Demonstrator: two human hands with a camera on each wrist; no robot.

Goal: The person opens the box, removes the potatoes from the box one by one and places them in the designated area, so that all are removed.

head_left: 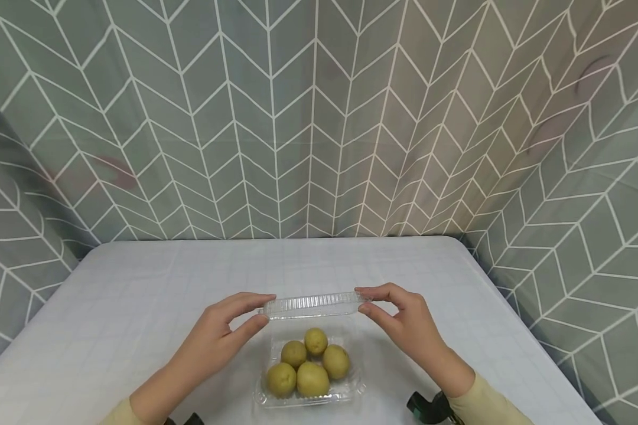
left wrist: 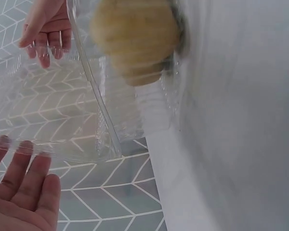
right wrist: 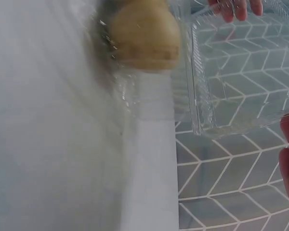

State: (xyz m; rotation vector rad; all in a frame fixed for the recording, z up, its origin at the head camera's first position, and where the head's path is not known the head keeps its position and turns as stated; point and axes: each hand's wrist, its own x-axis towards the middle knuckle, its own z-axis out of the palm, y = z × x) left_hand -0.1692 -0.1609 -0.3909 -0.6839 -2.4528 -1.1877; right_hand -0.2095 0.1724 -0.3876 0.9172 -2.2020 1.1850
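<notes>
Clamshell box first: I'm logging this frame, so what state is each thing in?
Clamshell box: on the table, open, five fruits inside.
Lid: raised upright, pinched at both far corners.
Fruits: yellow-green, whole, clustered in the base.
Left hand: pinches the lid's left corner.
Right hand: pinches the lid's right corner.
Table: covered with a white cloth.

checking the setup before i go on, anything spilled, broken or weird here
Nothing stands out. The clear plastic clamshell box sits flat on the white table, five yellow-green round fruits inside. The left hand and right hand pinch its raised clear lid.
</notes>
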